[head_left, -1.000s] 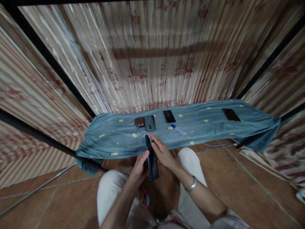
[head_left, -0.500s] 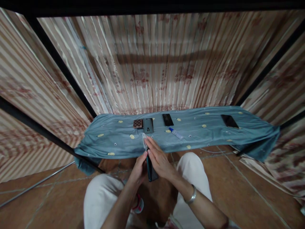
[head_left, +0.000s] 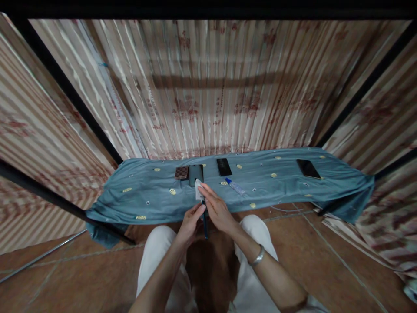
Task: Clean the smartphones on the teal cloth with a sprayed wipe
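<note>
My left hand (head_left: 191, 221) is closed on a dark phone (head_left: 205, 225), which is seen edge-on between my hands. A small white cloth (head_left: 198, 190) is pressed by the fingers of my right hand (head_left: 217, 211) at the phone's upper end. Just beyond my fingers, a grey phone (head_left: 196, 172) lies back up, beside a brown checkered case (head_left: 181, 172). Farther right lie a black phone (head_left: 223, 167) and a clear bottle with a blue cap (head_left: 236, 187). Another dark phone (head_left: 308, 168) rests toward the right end.
A blue patterned cloth (head_left: 156, 202) covers the low, long surface in front of me. Black frame bars (head_left: 71, 100) slope down on both sides and cross overhead. Striped curtains (head_left: 202, 56) hang behind. My knees (head_left: 259, 232) are below the near edge.
The held phone has turned from showing part of its broad face to nearly edge-on. The white cloth shows more, and the view has shifted slightly.
</note>
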A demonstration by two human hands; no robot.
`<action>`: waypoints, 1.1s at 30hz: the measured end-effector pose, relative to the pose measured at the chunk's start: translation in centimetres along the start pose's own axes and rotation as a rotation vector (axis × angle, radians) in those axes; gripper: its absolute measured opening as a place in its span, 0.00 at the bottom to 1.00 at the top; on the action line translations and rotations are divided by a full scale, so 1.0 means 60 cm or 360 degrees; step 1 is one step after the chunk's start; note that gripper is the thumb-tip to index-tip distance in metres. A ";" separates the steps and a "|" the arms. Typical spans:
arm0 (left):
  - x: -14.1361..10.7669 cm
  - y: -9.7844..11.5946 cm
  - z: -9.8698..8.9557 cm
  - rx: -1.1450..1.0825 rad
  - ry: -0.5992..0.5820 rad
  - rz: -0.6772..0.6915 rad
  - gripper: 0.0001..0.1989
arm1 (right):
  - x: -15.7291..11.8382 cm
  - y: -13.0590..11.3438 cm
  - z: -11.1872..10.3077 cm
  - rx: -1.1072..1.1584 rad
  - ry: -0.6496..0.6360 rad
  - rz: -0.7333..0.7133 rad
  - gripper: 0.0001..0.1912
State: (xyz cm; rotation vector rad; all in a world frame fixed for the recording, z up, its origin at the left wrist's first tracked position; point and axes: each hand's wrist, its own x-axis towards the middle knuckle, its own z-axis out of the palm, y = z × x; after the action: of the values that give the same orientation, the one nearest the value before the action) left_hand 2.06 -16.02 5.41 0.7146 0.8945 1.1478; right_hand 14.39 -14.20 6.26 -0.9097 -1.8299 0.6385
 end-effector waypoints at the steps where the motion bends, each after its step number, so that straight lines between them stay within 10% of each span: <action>1: 0.009 -0.001 0.001 0.0009 -0.0014 -0.0001 0.24 | 0.007 0.008 0.000 -0.0013 0.0009 0.0003 0.24; 18: 0.115 -0.027 -0.019 -0.0099 -0.0015 -0.0177 0.18 | 0.074 0.180 0.024 0.0380 0.0117 0.0573 0.22; 33: 0.102 -0.038 -0.038 -0.0119 0.0011 -0.0284 0.17 | 0.015 0.113 0.015 -0.0015 -0.0112 0.0168 0.27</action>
State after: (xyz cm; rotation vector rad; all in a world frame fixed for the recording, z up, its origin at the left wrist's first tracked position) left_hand 2.04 -10.65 1.03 0.5586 0.8979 1.0196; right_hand 15.42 -9.51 1.27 -1.0067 -1.8578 0.7367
